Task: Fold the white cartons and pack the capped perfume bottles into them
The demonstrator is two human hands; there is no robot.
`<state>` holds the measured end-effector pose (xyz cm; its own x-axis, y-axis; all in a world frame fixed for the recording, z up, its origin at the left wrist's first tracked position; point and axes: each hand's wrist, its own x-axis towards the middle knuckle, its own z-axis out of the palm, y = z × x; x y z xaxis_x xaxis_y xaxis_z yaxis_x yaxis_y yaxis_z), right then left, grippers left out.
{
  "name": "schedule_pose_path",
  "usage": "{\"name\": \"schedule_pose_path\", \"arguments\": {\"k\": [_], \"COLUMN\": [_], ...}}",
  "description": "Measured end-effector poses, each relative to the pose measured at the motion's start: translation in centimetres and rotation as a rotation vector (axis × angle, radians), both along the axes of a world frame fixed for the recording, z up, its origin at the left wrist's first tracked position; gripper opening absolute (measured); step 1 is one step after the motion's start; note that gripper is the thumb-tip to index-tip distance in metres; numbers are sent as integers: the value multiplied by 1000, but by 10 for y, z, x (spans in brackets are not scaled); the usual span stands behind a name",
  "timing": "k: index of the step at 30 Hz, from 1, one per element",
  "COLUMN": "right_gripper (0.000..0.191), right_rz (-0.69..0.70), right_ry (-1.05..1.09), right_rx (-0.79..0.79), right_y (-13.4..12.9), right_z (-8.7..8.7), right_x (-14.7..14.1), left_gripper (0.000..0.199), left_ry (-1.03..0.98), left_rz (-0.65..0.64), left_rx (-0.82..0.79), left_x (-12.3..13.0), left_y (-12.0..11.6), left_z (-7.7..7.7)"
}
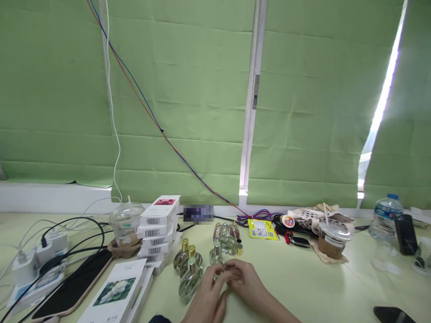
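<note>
L hand and R hand are curling narrowly, any held item being unclear, near the small, clear-glass, pale-green-capped btl., which is standing on the pale-yellow table, prob. presenting light, rigid, slippery, fragile walls, best gripped mid-ht.

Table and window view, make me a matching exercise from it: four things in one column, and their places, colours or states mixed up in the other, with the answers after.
1. Blinds
2. Packet
3. Water bottle
4. Glass bottles

A. Blue-capped, standing at the far right
B. Clustered near the left hand
C. Green, hanging at the back
D. Yellow, lying flat

Right pairs: 1-C, 2-D, 3-A, 4-B.
</note>
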<state>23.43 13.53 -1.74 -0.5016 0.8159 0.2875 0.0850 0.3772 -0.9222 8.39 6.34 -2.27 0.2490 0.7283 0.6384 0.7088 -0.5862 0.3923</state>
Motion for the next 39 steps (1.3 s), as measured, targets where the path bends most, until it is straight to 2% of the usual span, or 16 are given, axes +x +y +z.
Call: {"name": "schedule_pose_path", "arguments": {"k": [2, 5, 10, 14, 17, 23, 27, 35, 39], "right_gripper": [33, 31, 35, 43, 48, 57, 52, 50, 31], "right_rz": [-11, -137, -267, -205, -141, -91, -111, -122, -108], "right_ry": [-18, -101, -199, -330, -409, -510, -498, -439, -353], "right_rx": [89, 210, 314, 339, 348, 313, 296, 307, 306], "right_y": [1, 7, 19, 22, 23, 29, 28, 25, 27], "right_z": [0, -1, -4, -3, 1, 6, 6, 3, 5], "right_x": [3, 9, 14, 13, 12, 12, 12, 15, 18], "left_gripper": [49, 49, 50, 55, 60, 63, 62, 64, 68], "left_ry": [-10, 8, 63, 95, 100, 58, 89, 33, -14], "left_rz": [-36, -36, -2, 5, 40, 77, 89, 105, 103], "left_rx": [-47, -113, -172, -196, -190, -194, -213, -202, -205], "left_x": [0, -2, -9, -14, -16, -14, -14, -17, -17], "left_y": [0, 1, 7, 13, 16, 12, 11, 17, 16], "left_z": [0, -3, -18, -32, -37, -27, -22, -38, -35]}}
